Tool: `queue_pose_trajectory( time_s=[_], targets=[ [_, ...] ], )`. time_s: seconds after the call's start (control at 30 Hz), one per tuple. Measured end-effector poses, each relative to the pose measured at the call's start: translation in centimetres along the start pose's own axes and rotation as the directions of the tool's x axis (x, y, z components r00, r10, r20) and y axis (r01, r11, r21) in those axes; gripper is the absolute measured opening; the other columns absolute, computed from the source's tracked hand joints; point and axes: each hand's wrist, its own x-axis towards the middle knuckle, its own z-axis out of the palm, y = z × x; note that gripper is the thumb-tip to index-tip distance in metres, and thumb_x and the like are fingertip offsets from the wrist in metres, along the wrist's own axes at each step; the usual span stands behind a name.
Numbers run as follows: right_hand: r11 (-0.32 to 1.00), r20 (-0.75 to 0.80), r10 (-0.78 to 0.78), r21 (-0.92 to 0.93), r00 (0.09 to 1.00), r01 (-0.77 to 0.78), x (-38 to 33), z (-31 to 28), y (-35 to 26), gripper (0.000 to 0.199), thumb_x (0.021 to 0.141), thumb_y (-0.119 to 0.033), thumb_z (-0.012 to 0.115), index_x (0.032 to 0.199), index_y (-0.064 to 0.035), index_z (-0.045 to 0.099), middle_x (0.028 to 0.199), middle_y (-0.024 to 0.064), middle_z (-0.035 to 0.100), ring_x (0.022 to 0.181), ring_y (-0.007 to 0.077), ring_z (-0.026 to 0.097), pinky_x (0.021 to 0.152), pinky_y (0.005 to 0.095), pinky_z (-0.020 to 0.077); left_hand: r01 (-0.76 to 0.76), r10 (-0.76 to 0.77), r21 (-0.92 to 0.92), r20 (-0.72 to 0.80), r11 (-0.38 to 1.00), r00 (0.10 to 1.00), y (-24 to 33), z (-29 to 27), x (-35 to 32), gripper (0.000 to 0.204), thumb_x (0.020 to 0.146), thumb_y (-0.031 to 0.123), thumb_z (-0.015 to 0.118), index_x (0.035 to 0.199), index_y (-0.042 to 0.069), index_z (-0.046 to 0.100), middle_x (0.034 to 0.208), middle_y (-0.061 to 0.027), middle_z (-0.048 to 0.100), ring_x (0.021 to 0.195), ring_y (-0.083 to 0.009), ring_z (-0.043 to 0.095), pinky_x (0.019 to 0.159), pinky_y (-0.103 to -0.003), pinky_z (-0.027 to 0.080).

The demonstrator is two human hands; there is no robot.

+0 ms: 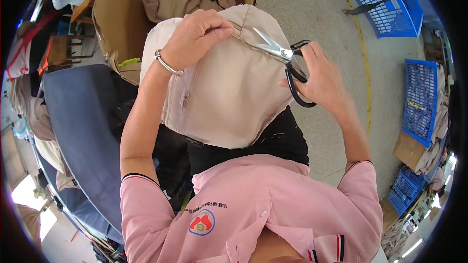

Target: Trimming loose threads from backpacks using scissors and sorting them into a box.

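A beige garment with a zipper [229, 92] lies over my lap. My left hand [195, 36], with a silver bangle on its wrist, pinches the garment's upper edge between fingers and thumb. My right hand [321, 78] holds black-handled scissors [285, 58] with fingers through the loops. The silver blades are apart and point left at the seam edge, just right of my left fingers.
A cardboard box [119, 14] with more beige garments stands ahead on the left. A blue-grey padded surface [83, 126] runs along my left. Blue plastic crates [385, 2] stand on the concrete floor at the right, beside a yellow floor line.
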Motion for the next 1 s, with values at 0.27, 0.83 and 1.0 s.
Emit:
queue_pose_trajectory(
  time_s=[0.27,0.83,1.0],
  targets=[
    [0.99,0.104,-0.086,-0.102,0.991,0.097,2.1,0.0,-0.5,0.064,0.072,-0.055,0.079,0.095,-0.0015,0.053,0.093,0.0104,0.056,0.073,0.0318,0.064,0.059,0.0413,0.0518,0.08,-0.081,-0.152,0.0,0.985,0.997,0.3,0.3,0.0,0.014,0.094,0.011,0.063,0.104,0.003,0.067,0.089,0.0001,0.062,0.086,-0.0094,0.055,0.082,-0.025,0.045],
    [0.988,0.03,-0.141,-0.056,0.99,0.142,1.4,2.6,0.6,0.06,0.074,-0.052,0.079,0.097,-0.0009,0.056,0.088,0.0107,0.059,0.067,0.0292,0.066,0.054,0.0376,0.0536,0.077,-0.062,-0.275,0.062,0.958,0.996,-0.1,-0.5,-0.2,0.036,0.08,0.01,0.074,0.115,0.006,0.064,0.093,0.0024,0.057,0.088,-0.006,0.053,0.082,-0.021,0.044],
    [0.971,-0.056,-0.23,-0.086,0.972,0.225,1.4,3.7,1.3,0.062,0.072,-0.053,0.08,0.095,-0.0004,0.056,0.083,0.0098,0.059,0.061,0.0274,0.065,0.049,0.0354,0.0519,0.041,-0.034,-0.188,0.042,0.981,0.999,-0.3,-0.2,-0.1,0.042,0.075,0.008,0.078,0.115,0.007,0.065,0.092,0.0024,0.057,0.084,-0.0069,0.053,0.08,-0.021,0.045]
  ],
)
